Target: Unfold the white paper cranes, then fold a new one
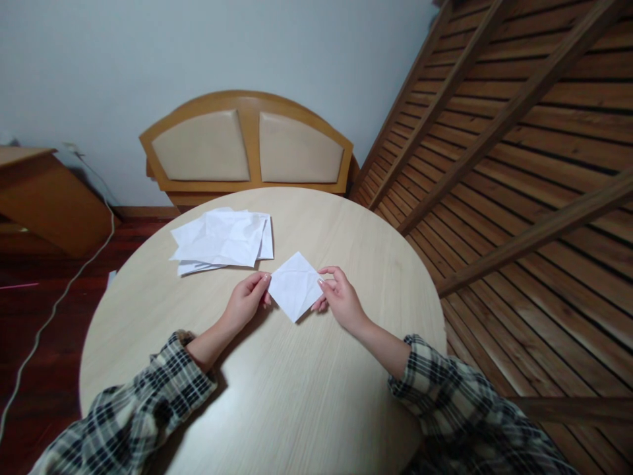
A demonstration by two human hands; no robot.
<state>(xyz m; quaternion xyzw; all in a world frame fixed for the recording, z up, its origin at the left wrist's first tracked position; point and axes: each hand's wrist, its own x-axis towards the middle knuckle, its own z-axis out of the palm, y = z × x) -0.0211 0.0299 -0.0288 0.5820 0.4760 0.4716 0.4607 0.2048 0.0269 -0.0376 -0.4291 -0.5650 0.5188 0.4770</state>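
A white square of folded paper (295,287) is held over the middle of the table, turned so that it looks like a diamond, with crease lines across it. My left hand (248,295) pinches its left corner between thumb and fingers. At the opposite corner my right hand (342,298) grips it, thumb on top and fingers partly behind. Beyond my left hand lies a loose pile of white paper sheets (222,237), creased and overlapping, apart from the hand.
The round pale wooden table (277,396) fills the lower middle. A padded headboard (250,142) stands behind it. Slatted wood panelling (494,218) rises close on the right. On the left are a wooden desk (54,198) and a white cable (62,297) along the floor.
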